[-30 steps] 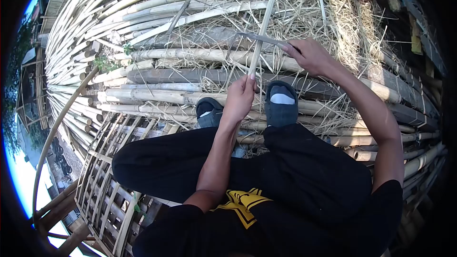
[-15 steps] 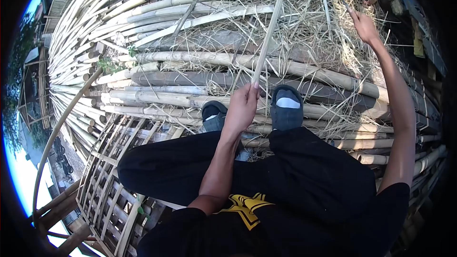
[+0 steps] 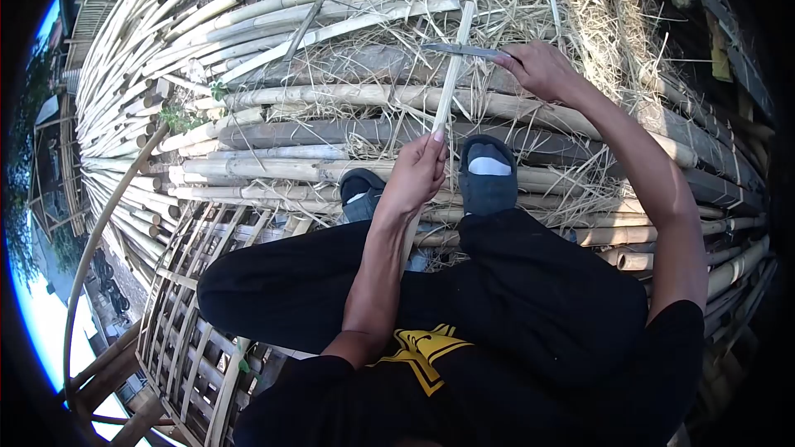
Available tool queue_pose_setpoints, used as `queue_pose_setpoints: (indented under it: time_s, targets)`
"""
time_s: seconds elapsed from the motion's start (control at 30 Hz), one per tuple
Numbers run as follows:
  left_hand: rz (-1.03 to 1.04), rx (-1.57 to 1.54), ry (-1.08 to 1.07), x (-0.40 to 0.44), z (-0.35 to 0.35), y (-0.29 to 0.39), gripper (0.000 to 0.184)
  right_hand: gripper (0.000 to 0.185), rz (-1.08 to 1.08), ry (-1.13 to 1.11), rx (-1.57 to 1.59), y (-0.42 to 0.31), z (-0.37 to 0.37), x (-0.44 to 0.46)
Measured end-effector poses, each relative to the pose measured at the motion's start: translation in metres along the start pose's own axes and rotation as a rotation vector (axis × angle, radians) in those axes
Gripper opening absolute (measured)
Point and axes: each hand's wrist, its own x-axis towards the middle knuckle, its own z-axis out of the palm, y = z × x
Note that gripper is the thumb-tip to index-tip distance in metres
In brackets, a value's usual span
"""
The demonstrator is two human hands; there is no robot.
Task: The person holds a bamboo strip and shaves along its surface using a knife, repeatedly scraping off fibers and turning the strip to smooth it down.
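My left grip is closed round a bamboo strip, which slants up and away above the ground; its lower length passes behind my left wrist toward my lap. My right grip is clenched on the handle of a knife, whose blade crosses the strip near its far end; the depth of any cut cannot be told. The blade's tip projects left of the strip's edge. Open room lies between the two grips and rightward over the straw. Nearer me, the right slipper stands just beside the left grip, bounding that side; bamboo poles extend leftward.
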Motion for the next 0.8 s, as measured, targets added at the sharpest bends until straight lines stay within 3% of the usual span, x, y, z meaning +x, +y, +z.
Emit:
queue_pose_setpoints:
  time_s: [0.1, 0.27, 0.3, 0.33, 0.37, 0.4, 0.5, 0.57, 0.63, 0.67, 0.73, 0.8]
  targets:
    - [-0.018, 0.036, 0.016, 0.001, 0.006, -0.002, 0.034, 0.048, 0.201, 0.001, -0.097, 0.040, -0.013, 0.014]
    - [-0.026, 0.011, 0.005, -0.001, 0.004, -0.001, 0.034, 0.051, 0.159, 0.102, -0.190, 0.064, -0.005, 0.020]
    - [-0.018, 0.014, -0.003, -0.003, 0.005, 0.001, 0.034, 0.054, 0.526, 0.139, 0.114, 0.120, -0.026, 0.028]
    - [-0.010, 0.002, -0.017, -0.008, 0.002, 0.004, 0.033, 0.057, 0.566, 0.241, -0.064, 0.123, -0.046, 0.016]
    - [-0.009, -0.008, -0.017, -0.014, -0.004, 0.006, 0.033, 0.057, 0.623, 0.050, -0.159, 0.131, -0.067, 0.012]
    - [0.020, 0.010, 0.005, -0.011, -0.007, 0.005, 0.032, 0.058, 0.480, 0.159, -0.221, 0.134, -0.072, 0.005]
    - [0.017, 0.013, -0.006, -0.001, -0.004, 0.003, 0.032, 0.057, 0.450, 0.277, -0.014, 0.091, -0.063, -0.010]
    - [0.021, 0.008, 0.003, 0.005, 0.000, -0.001, 0.032, 0.057, 0.331, 0.160, 0.142, 0.060, -0.033, -0.012]
    - [0.153, 0.313, 0.161, 0.013, -0.003, -0.011, 0.036, 0.056, 0.175, 0.032, 0.093, 0.007, -0.017, -0.014]
    - [0.155, 0.313, 0.165, 0.012, -0.001, -0.009, 0.036, 0.056, 0.170, 0.032, 0.095, -0.009, -0.009, -0.012]
    - [0.342, 0.757, 0.354, 0.005, 0.008, -0.003, 0.040, 0.054, -0.029, -0.039, 0.142, -0.027, 0.004, -0.012]
    - [0.333, 0.820, 0.374, -0.003, 0.014, 0.004, 0.039, 0.053, -0.048, -0.051, 0.097, -0.022, 0.008, -0.008]
